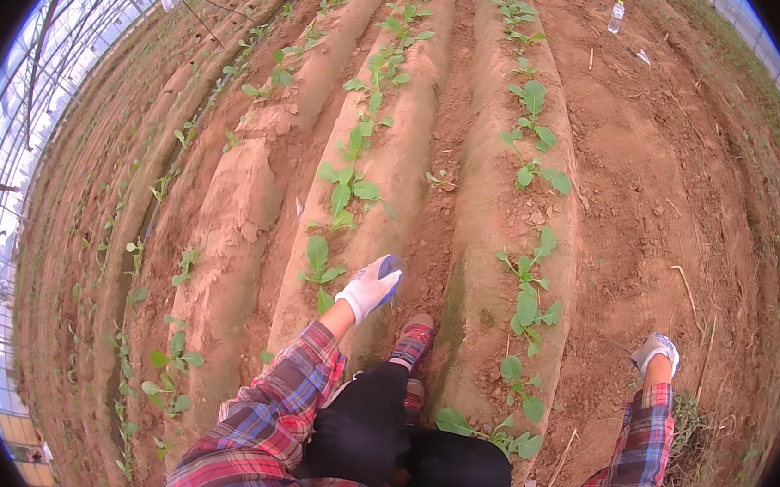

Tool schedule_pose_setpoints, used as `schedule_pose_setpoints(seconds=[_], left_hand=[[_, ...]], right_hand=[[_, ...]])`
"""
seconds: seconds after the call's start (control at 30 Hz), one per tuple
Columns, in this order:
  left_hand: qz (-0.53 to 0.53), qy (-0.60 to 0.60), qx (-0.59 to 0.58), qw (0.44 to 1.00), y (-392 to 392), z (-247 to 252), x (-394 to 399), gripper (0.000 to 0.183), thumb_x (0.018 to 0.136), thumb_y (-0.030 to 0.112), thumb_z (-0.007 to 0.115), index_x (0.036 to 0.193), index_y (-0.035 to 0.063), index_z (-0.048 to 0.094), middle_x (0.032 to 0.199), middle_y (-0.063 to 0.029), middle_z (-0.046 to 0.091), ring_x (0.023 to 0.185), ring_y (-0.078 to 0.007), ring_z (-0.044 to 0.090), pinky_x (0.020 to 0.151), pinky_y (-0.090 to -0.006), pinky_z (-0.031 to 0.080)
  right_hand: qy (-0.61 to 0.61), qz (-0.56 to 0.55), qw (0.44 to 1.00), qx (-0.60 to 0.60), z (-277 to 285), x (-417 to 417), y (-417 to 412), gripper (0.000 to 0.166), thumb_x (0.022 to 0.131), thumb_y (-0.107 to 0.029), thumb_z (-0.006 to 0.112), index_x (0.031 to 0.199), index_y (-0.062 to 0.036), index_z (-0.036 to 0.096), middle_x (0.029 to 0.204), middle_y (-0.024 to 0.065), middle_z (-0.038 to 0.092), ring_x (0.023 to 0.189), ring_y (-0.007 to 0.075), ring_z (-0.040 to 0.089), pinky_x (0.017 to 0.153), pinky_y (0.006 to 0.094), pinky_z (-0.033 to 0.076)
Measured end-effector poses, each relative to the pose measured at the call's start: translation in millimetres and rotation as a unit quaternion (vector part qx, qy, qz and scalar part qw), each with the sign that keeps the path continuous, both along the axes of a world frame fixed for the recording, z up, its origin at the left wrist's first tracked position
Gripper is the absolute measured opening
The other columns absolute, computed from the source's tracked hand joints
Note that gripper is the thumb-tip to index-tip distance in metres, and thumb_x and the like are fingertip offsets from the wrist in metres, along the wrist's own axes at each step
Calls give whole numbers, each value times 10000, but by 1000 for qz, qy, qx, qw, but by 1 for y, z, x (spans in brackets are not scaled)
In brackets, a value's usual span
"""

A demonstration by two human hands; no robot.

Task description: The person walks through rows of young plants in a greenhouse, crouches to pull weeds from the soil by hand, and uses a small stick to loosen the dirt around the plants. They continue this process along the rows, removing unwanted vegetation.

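Note:
My left hand point(374, 285), in a white work glove with a blue coated palm, hovers at the right side of a raised soil bed point(399, 133). Just left of it grows a leafy green seedling point(318, 265). Its fingers are partly curled, and whether they hold anything is hidden. Far to the right, my right hand point(657, 352), gloved the same way, is over bare reddish soil beside the right bed point(478, 265). The back of that glove faces me and its fingers are mostly hidden. A row of seedlings point(527, 308) stands between my knees and that hand.
My shoe point(415, 336) rests in the furrow point(437, 247) between two beds. A small plant point(441, 180) lies in this furrow. Dry stalks point(556, 470) and a weed clump point(691, 423) are at right. Farther off stands a plastic bottle point(616, 17). A greenhouse frame point(34, 101) rises at left.

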State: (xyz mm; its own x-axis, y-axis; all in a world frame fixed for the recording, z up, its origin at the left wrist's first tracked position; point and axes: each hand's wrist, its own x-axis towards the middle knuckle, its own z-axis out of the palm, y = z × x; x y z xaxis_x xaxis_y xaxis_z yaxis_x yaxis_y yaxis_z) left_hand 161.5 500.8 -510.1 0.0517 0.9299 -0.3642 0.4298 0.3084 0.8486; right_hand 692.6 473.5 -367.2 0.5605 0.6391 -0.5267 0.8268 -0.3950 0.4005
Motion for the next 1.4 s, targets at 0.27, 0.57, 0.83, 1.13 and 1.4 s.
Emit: schedule_pose_setpoints(seconds=[0.27, 0.57, 0.83, 1.13, 1.4], left_hand=[[31, 298, 42, 953, 112, -42, -20, 570, 835, 330, 503, 1321, 51, 402, 1280, -208, 459, 1191, -334, 442, 1003, -380, 355], [94, 348, -25, 932, 157, -52, -65, 630, 810, 212, 501, 1402, 137, 301, 1393, -238, 324, 1231, -358, 416, 1029, -404, 350], [263, 33, -19, 964, 147, -51, -94, 712, 816, 161, 547, 1432, 107, 195, 1041, -154, 568, 796, -237, 615, 686, -346, 525], [107, 328, 139, 928, 177, -66, -130, 500, 831, 153, 569, 1311, 127, 433, 1284, -127, 479, 1136, -324, 496, 955, -398, 413], [17, 561, 23, 828, 195, -24, -119, 436, 814, 208, 619, 1237, 195, 518, 1288, -119, 444, 1079, -300, 544, 897, -397, 461]], right_hand=[[-26, 29, 999, 14, -13, 12, 11, 328, 684, -286, 684, 937, -78, 692, 1005, 152, 646, 945, 292, 629, 798, 358, 516], [-12, 23, 998, 57, -24, 29, -2, 238, 638, -245, 713, 767, -47, 682, 803, 174, 654, 809, 313, 637, 703, 382, 500], [-23, 40, 996, 71, -22, 25, -8, 232, 645, -254, 704, 766, -58, 686, 811, 178, 649, 806, 322, 634, 703, 391, 496], [-15, 55, 995, 79, -30, 19, -3, 228, 657, -262, 725, 730, -50, 684, 743, 169, 647, 750, 321, 634, 674, 387, 493], [-19, 55, 996, 68, -25, 11, -3, 194, 652, -247, 685, 740, -74, 692, 767, 168, 646, 766, 319, 637, 690, 387, 498]])
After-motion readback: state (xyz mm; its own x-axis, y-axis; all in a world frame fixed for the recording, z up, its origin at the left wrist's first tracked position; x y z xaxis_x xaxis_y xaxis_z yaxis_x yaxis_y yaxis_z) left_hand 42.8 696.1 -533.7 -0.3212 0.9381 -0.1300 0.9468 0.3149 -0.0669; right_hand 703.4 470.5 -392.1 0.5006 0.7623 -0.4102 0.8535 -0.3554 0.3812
